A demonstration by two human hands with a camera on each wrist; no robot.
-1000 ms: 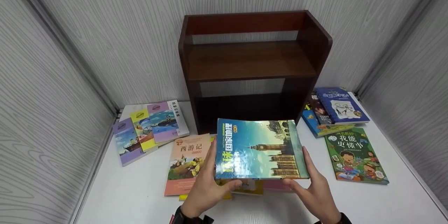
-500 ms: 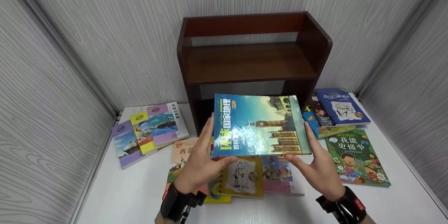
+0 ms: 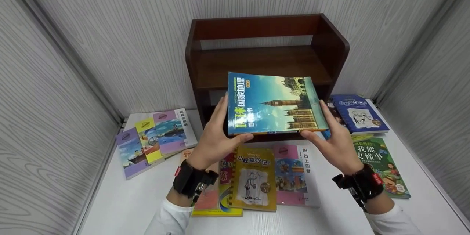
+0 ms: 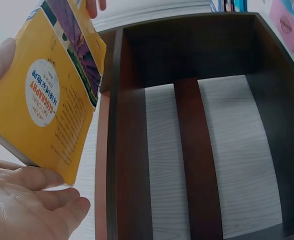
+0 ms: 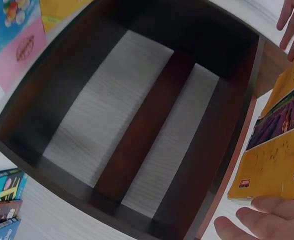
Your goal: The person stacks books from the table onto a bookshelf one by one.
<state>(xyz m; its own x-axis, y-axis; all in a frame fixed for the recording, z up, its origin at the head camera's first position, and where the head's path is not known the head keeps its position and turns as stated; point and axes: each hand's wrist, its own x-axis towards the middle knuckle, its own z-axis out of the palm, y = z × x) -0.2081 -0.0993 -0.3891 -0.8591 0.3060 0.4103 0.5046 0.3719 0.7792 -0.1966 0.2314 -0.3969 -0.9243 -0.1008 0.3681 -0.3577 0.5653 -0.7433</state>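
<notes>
A blue-covered geography book [image 3: 271, 106] with a clock tower on its front is held up in the air before the wooden bookshelf [image 3: 262, 62]. My left hand [image 3: 214, 136] grips its left end, fingers along the side and thumb at the near edge. The right hand [image 3: 337, 141] holds the opposite end in the same way. Both wrist views show the yellow back cover [image 4: 52, 100] from below, beside the shelf's lower compartment [image 5: 132, 130]. The book overlaps the upper board's front edge in the head view.
Three overlapping books [image 3: 156, 139] lie left of the shelf. A yellow comic diary [image 3: 253, 180] and a pink book [image 3: 295, 176] lie in front, with others partly under my left arm. At right are a blue diary [image 3: 358, 114] on a pile and a green book [image 3: 385, 169].
Both hands have raised the book and moved it away from me, from low before the lower compartment to the upper board's height. The books beneath it on the table now show more fully.
</notes>
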